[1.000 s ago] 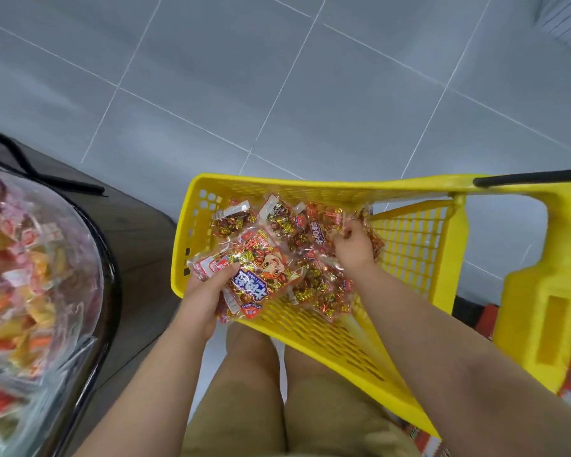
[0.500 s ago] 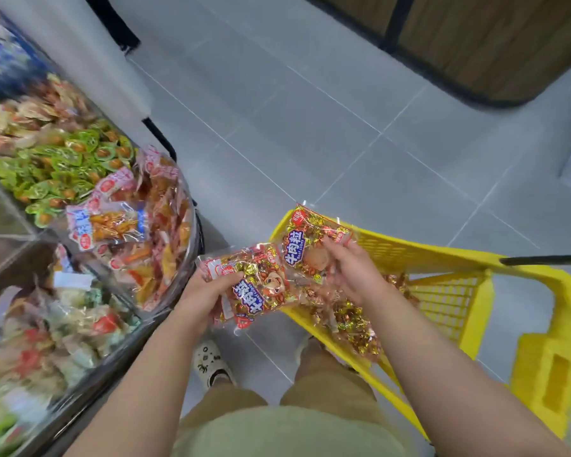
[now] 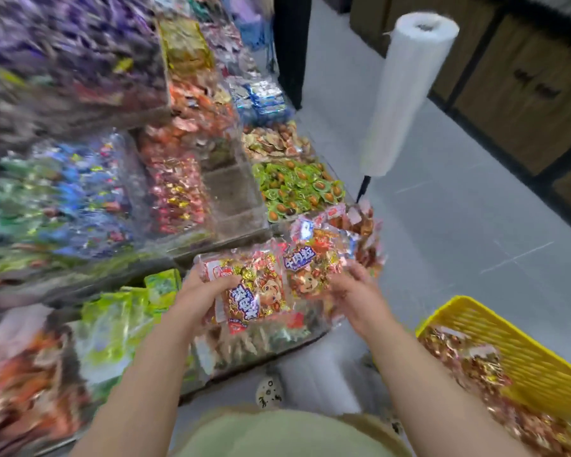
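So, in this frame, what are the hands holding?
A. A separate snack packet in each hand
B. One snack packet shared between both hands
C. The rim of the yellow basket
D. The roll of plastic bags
A: the left hand grips one red-and-gold snack packet and the right hand holds a second snack packet beside it, while the yellow basket sits untouched at lower right.

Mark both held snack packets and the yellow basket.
Left clear red-gold snack packet (image 3: 244, 296): head view, blue label.
Right clear red-gold snack packet (image 3: 310, 280): head view, cartoon face.
Yellow perforated plastic basket (image 3: 495, 334): head view, side wall.
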The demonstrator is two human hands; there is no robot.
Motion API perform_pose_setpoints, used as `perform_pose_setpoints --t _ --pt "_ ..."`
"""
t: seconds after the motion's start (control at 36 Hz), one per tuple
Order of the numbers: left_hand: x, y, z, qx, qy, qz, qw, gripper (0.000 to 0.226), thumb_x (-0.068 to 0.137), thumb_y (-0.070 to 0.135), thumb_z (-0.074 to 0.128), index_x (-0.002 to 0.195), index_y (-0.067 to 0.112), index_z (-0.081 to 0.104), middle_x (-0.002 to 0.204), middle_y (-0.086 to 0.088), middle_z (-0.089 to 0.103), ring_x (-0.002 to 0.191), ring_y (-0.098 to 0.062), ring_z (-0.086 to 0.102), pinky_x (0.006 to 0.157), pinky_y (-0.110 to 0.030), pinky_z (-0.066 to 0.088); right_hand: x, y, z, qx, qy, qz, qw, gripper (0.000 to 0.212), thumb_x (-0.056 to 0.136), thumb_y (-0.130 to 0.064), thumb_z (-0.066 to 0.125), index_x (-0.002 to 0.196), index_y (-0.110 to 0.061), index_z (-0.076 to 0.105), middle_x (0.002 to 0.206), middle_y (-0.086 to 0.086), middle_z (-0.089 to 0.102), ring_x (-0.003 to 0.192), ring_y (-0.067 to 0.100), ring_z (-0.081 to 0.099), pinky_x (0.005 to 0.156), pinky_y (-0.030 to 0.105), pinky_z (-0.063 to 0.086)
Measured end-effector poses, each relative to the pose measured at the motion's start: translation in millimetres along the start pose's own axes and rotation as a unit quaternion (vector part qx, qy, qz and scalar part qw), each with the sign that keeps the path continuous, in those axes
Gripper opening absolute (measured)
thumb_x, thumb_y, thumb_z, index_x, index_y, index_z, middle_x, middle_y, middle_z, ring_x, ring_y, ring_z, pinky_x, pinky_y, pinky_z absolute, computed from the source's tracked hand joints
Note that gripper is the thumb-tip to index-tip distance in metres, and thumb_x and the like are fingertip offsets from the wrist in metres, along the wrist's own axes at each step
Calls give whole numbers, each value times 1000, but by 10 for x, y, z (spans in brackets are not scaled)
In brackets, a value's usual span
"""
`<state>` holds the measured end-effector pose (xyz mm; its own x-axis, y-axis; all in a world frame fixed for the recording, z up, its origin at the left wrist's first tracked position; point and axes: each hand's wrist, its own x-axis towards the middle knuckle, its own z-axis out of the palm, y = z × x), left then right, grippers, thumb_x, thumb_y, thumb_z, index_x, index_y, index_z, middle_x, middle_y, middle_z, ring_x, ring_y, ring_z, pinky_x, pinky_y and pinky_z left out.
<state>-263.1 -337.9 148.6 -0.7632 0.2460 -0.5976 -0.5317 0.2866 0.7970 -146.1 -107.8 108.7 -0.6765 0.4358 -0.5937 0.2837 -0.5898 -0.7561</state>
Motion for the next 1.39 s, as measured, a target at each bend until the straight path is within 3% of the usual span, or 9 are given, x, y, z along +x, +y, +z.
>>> perform_pose_setpoints --t 0.11,0.22,0.36,0.56,0.75,0.86,1.19,1.28,1.39 --pt "47 119 -538 -33 42 18 998 50 53 23 87 94 21 58 89 -14 73 79 -33 70 82 -63 49 82 18 560 -50 -61 36 996 35 82 14 53 99 -17 56 69 3 55 50 10 57 60 35 56" --pt "110 267 -875 -63 59 30 996 51 51 25 86 94 21 58 93 -17 71 84 -35 68 79 -57 51 153 -122 949 -102 -104 53 988 27 88 9 52 98 -16 53 76 3 51 55 13 56 53 28 55" --pt "237 461 -1164 -105 70 49 991 88 64 25 84 140 17 39 121 -11 66 106 -31 65 89 -53 53 331 -461 1340 -118 -75 -7 990 15 90 -5 59 105 -3 56 101 9 62 70 20 66 69 34 59" --pt "516 871 -1343 -146 99 85 981 52 78 15 77 122 12 49 101 -14 72 73 -21 74 53 -31 57 800 -935 2008 -281 13 -174 944 34 92 -17 58 125 -13 54 103 -2 62 94 17 61 92 38 49" --pt "787 1304 -1344 -90 113 97 985 112 43 47 85 141 24 35 135 -8 56 117 -30 58 99 -53 46 1468 -974 2635 -382 69 -247 888 17 92 -16 57 107 -15 64 102 2 66 96 21 61 90 37 49" --pt "988 1549 -1393 -59 119 108 985 119 42 49 85 144 19 33 139 -10 51 121 -32 54 103 -56 42 1790 -915 2855 -356 92 -265 891 12 92 -14 53 101 -16 62 88 -4 61 83 16 55 77 24 41" --pt "1591 1676 -1420 145 188 89 967 66 65 41 84 116 25 45 115 1 58 100 -21 55 81 -33 43 2600 -646 3146 -430 80 -55 898 39 94 -6 44 133 -2 44 128 21 56 119 34 53 95 31 38" --pt "1653 1648 -1402 189 188 74 961 75 64 46 83 124 21 47 118 -1 60 106 -26 58 89 -42 48 2687 -655 3180 -477 13 30 878 31 96 -20 48 124 -6 54 131 18 55 120 29 53 86 28 43" --pt "1692 1631 -1399 169 196 56 964 77 64 47 83 129 26 45 113 7 60 103 -21 56 85 -38 45 2777 -696 3221 -508 7 80 858 51 99 -33 46 137 1 41 141 17 46 130 30 43 107 33 33"
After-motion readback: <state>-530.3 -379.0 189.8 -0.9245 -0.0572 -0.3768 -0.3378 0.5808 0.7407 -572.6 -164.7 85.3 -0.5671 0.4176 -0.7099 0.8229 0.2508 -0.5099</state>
